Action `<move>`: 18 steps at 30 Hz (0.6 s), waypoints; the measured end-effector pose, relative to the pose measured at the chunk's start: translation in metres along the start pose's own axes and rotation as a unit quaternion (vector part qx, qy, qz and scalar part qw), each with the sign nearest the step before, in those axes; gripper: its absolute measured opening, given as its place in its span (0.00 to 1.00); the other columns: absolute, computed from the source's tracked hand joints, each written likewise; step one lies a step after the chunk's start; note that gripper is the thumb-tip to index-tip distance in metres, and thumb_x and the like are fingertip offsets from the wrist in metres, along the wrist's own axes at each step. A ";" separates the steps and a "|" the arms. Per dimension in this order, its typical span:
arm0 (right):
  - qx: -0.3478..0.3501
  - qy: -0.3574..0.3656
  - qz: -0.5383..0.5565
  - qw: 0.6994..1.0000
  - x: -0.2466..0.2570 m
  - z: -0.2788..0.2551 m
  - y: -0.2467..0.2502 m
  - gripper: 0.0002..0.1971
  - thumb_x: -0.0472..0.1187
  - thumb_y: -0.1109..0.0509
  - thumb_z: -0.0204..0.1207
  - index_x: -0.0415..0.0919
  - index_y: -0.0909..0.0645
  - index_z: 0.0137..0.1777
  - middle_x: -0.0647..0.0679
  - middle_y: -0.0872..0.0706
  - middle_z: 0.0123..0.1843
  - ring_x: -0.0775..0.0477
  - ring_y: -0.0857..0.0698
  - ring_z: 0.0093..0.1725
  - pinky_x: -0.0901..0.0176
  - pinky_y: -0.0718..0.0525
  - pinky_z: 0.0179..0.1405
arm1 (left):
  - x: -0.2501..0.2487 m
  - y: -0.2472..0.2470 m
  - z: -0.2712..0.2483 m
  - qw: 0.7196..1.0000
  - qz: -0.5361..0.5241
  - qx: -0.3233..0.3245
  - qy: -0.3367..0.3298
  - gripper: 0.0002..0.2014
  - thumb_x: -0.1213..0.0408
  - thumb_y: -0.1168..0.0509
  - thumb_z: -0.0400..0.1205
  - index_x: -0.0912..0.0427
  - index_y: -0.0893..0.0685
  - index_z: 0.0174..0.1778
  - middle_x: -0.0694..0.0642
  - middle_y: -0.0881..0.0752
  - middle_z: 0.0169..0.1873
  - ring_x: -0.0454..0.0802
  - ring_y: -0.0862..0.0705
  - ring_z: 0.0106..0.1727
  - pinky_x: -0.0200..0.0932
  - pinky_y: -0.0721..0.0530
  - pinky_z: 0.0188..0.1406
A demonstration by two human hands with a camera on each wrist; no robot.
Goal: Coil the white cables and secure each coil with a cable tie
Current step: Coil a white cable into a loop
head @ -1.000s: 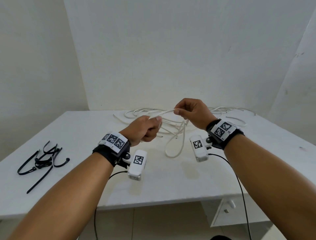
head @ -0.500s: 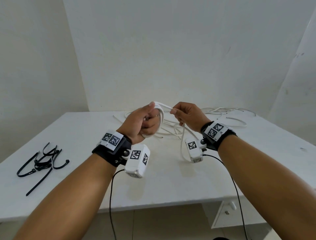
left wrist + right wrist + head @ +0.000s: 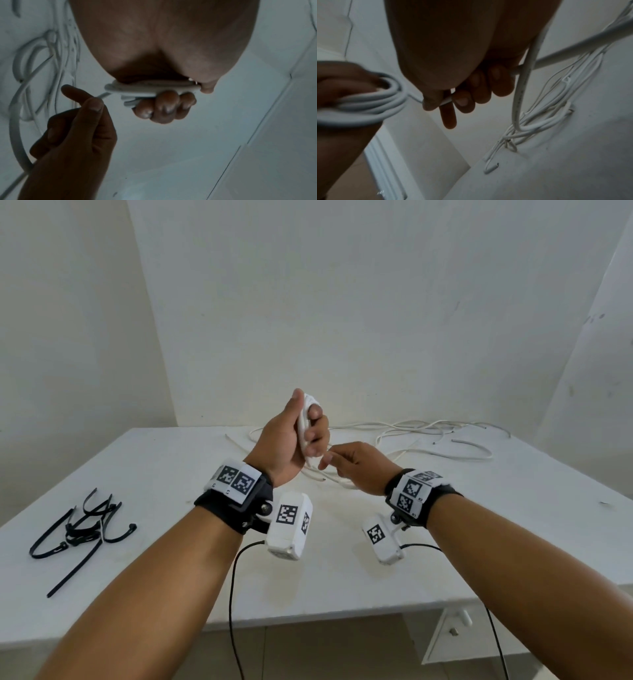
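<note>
My left hand (image 3: 301, 433) is raised above the table, its fingers curled round a small coil of white cable (image 3: 303, 422) wound over them; the left wrist view shows that coil (image 3: 150, 88) across my fingers (image 3: 164, 105). Just below and right, my right hand (image 3: 346, 465) pinches the free run of the same cable (image 3: 447, 100) between thumb and fingers, index finger stretched out. The coil (image 3: 373, 105) appears at the left of the right wrist view. More loose white cables (image 3: 428, 436) lie tangled on the table behind.
A heap of black cable ties (image 3: 82, 529) lies at the table's left side. The white table (image 3: 342, 583) meets white walls at the back and sides. Black leads hang from the wrist cameras over the front edge.
My left hand has risen and turned upright with more cable wound on it. The right hand has dropped below it, bringing the cable round.
</note>
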State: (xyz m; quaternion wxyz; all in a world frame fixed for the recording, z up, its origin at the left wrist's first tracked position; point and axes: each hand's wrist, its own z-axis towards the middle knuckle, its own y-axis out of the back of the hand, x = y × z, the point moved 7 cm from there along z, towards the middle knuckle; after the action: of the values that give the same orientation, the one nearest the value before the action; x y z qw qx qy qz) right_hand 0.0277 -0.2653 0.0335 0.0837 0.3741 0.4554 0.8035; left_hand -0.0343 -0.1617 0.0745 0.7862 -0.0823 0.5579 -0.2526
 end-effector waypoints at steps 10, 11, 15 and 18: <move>0.082 -0.026 -0.079 0.993 0.016 -0.010 -0.028 0.11 0.42 0.39 0.85 0.47 0.19 0.63 0.60 0.22 0.35 0.52 0.18 0.35 0.63 0.24 0.39 | -0.001 0.040 0.005 0.919 0.226 -0.292 -0.141 0.15 0.53 0.50 0.91 0.58 0.33 0.44 0.50 0.26 0.25 0.44 0.29 0.21 0.37 0.32 0.21; 0.088 -0.031 -0.078 0.993 0.015 -0.010 -0.027 0.10 0.42 0.39 0.85 0.47 0.18 0.60 0.59 0.21 0.34 0.52 0.17 0.32 0.65 0.23 0.35 | -0.005 0.042 0.003 0.910 0.223 -0.312 -0.158 0.13 0.55 0.50 0.91 0.58 0.34 0.44 0.52 0.27 0.26 0.45 0.29 0.22 0.37 0.31 0.21; 0.104 -0.032 -0.095 0.989 0.008 -0.014 -0.025 0.13 0.40 0.42 0.85 0.45 0.15 0.58 0.55 0.17 0.41 0.55 0.18 0.36 0.61 0.22 0.41 | -0.015 0.064 0.001 0.865 0.297 -0.354 -0.198 0.17 0.50 0.45 0.89 0.54 0.35 0.36 0.52 0.29 0.25 0.47 0.31 0.23 0.42 0.29 0.24; 0.105 -0.016 -0.117 0.987 0.010 -0.015 -0.026 0.13 0.42 0.41 0.85 0.50 0.15 0.59 0.55 0.16 0.44 0.49 0.15 0.44 0.56 0.18 0.46 | -0.011 0.066 0.008 0.793 0.509 -0.279 -0.183 0.21 0.48 0.43 0.87 0.56 0.32 0.31 0.53 0.28 0.23 0.49 0.30 0.22 0.43 0.31 0.24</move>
State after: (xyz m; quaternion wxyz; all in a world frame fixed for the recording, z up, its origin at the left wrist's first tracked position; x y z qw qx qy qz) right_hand 0.0052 -0.2553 0.0134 0.1448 0.3378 0.5762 0.7300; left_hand -0.0100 -0.1012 0.0596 0.8315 -0.0470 0.4112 0.3705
